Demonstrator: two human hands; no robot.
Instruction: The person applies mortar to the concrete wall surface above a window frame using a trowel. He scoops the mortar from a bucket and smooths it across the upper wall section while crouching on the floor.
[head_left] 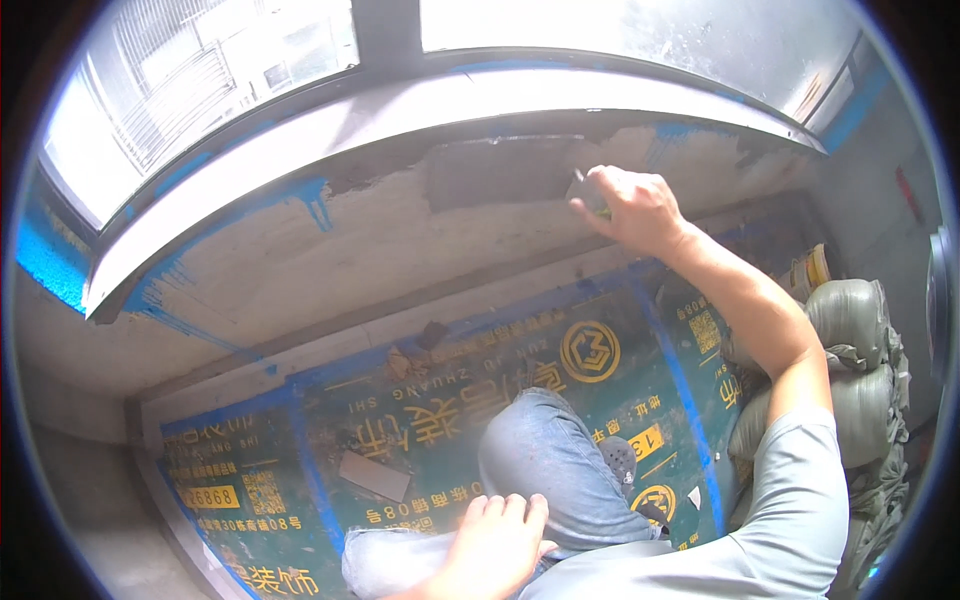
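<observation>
Two hands in view, both bare. Right hand [632, 208] raised to the wall below the window sill [300, 160], fingers curled tight around a small trowel [583, 192], blade pressed against the edge of a dark wet patch of grey mortar [500, 172] just under the sill. Left hand [495, 545] resting flat and loose, fingers spread, on the thigh of the blue jeans [545, 465], well below the patch, gripping nothing. Bent knee pointing toward the wall, a dark perforated shoe [620, 458] just right of it.

Streaks of blue coating [315, 200] running down the plaster left of the mortar patch. Green printed floor cover [400, 420] with yellow lettering and blue borders spread below the wall, a flat pale grey scrap of board [374, 475] lying on it left of the knee, small bits of debris [410, 355] near the wall base.

Stacked grey woven sacks [850, 340], tied shut and bulging, piled right of the knee against the side wall; contents hidden. Rim of a yellow-and-white bucket [810, 270] showing just above the sacks, inside not visible.
</observation>
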